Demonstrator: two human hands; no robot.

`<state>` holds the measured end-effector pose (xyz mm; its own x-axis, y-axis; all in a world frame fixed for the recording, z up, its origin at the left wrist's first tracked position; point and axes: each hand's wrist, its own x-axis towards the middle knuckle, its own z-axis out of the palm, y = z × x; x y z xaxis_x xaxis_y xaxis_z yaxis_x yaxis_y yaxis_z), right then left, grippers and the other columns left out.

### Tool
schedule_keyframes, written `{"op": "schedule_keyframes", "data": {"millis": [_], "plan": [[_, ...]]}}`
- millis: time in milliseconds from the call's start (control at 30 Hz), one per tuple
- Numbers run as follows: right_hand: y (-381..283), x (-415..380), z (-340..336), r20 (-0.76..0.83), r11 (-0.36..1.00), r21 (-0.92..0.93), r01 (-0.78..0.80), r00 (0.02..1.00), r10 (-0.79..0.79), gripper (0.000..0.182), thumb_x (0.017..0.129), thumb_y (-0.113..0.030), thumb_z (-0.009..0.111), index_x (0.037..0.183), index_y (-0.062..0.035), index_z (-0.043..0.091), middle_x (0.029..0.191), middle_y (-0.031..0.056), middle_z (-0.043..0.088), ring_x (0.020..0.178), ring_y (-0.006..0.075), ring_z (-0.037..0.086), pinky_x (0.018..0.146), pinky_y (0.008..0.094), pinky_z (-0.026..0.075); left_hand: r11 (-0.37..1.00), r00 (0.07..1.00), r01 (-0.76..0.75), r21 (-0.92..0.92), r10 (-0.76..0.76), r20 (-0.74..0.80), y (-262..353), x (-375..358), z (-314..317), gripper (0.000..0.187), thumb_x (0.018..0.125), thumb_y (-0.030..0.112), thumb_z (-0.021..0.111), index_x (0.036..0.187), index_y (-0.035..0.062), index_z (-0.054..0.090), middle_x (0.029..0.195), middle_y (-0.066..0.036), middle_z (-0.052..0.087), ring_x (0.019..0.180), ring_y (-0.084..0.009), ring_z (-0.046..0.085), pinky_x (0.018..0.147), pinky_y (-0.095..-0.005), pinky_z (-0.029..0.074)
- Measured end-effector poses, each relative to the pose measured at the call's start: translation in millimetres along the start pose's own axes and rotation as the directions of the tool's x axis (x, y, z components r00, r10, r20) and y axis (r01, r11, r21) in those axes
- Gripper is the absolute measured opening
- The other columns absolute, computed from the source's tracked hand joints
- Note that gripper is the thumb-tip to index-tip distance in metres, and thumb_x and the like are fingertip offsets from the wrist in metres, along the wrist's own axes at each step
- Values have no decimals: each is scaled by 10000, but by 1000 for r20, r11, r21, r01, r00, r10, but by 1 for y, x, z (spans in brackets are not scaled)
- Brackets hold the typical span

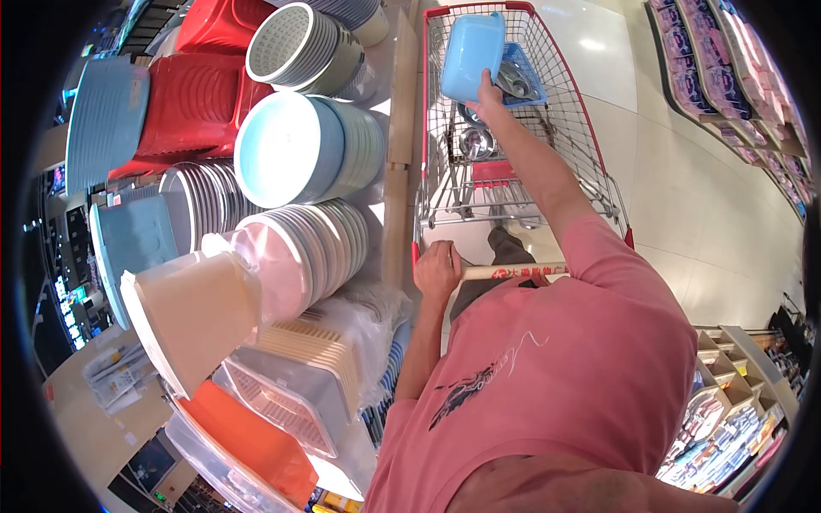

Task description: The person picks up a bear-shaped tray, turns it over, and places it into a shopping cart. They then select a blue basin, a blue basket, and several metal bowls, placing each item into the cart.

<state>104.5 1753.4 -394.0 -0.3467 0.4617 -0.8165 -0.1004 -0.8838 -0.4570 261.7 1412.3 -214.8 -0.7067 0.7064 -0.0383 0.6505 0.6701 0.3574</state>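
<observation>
1. In the head view, the right hand (pixel 489 96) reaches over the shopping cart (pixel 575 92) and grips a light-blue tub (pixel 473 58) by its near edge, fingers closed against it.
2. The light-blue tub is tilted, over the far left part of the cart. Whether its underside touches the wire is hidden.
3. Just beside it, to its right and partly covered by it, sits a blue basket (pixel 535 88) with shiny metal items (pixel 513 79) in it.
4. Nearer the person, below the tub and basket, round metal ware (pixel 476 144) shows through the wire.
5. The left hand (pixel 438 268) is closed around the left end of the cart handle (pixel 513 271), well apart from the tub. The handle bears red lettering.
6. Left of the cart, a display is packed with stacked plastic ware: red basins (pixel 190 107), round pale-blue basins (pixel 286 148), white perforated baskets (pixel 286 44) and pink-white basins (pixel 295 255).
7. Nearer on that side are a cream bin (pixel 192 312), lying tilted, and an orange bin (pixel 248 440).
8. To the right, across the tiled floor (pixel 658 214), stand shelves of pink and purple packages (pixel 718 60).
</observation>
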Motion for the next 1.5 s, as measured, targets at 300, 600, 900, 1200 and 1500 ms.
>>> {"op": "schedule_keyframes", "data": {"millis": [300, 600, 900, 1200, 1500], "plan": [[-7, 74, 1, 66, 968, -252, -7, 998, 25, 802, 954, -589, 530, 1432, 35, 367, 1392, 222, 483, 1129, 442, 588, 918, 548, 532, 999, 999, 41, 9, -42, 19, 2, 6, 0, 63, 812, 115, 650, 856, 78, 676, 819, -79, 668, 680, -286, 649, 625, -384, 516], [26, 101, 13, -10, 908, -418, 13, 1000, -19, 841, 942, -595, 546, 1385, 99, 372, 1327, 235, 502, 1059, 368, 591, 832, 499, 527, 997, 997, 77, 24, -77, 10, 3, 7, -2, 48, 798, 120, 652, 837, 95, 660, 766, -65, 631, 644, -280, 627, 598, -381, 505], [42, 123, 21, 108, 832, -547, 92, 993, -39, 736, 959, -513, 561, 1404, 40, 365, 1280, 204, 528, 969, 303, 623, 799, 411, 552, 998, 998, 54, 42, -54, 14, -1, 6, 2, 53, 791, 128, 656, 833, 98, 663, 792, -46, 652, 638, -268, 627, 605, -369, 505], [20, 88, 15, 169, 836, -522, 166, 982, -89, 668, 921, -351, 666, 1392, 19, 372, 1232, 211, 580, 960, 292, 657, 817, 396, 561, 997, 999, 37, 69, -37, 2, 1, 5, 3, 45, 791, 115, 653, 830, 93, 661, 781, -55, 645, 643, -268, 629, 605, -369, 503], [62, 58, -46, 163, 680, -612, 403, 906, -390, 330, 920, -261, 642, 1128, -5, 625, 973, 92, 682, 772, 179, 655, 662, 322, 505, 999, 1000, 6, 47, -6, 3, 4, 5, 0, 38, 810, 107, 650, 829, 75, 654, 769, -97, 628, 666, -297, 635, 616, -390, 504]]}}
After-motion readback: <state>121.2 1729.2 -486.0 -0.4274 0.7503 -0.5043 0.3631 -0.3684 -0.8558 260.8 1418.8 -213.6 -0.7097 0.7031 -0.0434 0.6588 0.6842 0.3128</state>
